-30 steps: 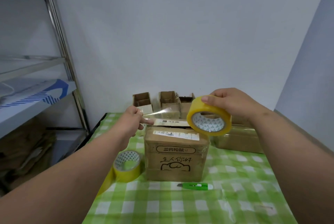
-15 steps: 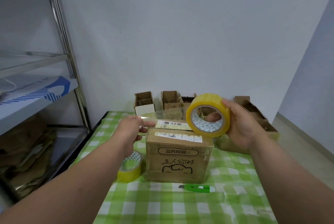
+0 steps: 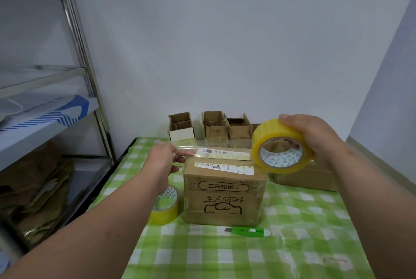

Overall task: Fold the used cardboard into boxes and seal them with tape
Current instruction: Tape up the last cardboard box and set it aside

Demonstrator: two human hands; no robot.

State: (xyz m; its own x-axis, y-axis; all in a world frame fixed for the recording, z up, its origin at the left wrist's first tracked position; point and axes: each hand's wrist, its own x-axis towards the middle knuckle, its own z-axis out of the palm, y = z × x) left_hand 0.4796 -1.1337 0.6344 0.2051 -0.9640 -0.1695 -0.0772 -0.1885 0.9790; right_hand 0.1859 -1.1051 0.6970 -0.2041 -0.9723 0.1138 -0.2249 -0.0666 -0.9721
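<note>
A brown cardboard box (image 3: 224, 197) with printed characters and white labels stands closed in the middle of the green checked table (image 3: 292, 245). My right hand (image 3: 313, 137) grips a yellow tape roll (image 3: 281, 147) just above the box's right top corner. A clear strip of tape (image 3: 216, 151) runs from the roll leftward over the box top. My left hand (image 3: 165, 157) pinches the strip's free end at the box's left top edge.
A second, smaller yellow tape roll (image 3: 165, 205) lies left of the box, and a green utility knife (image 3: 247, 231) lies in front of it. Several small open boxes (image 3: 215, 128) line the wall. Another sealed box (image 3: 308, 176) sits at right. A metal shelf (image 3: 45, 119) stands left.
Both hands came down toward the box. The roll has dropped to the box's right top corner, and the strip now lies low along the box top.
</note>
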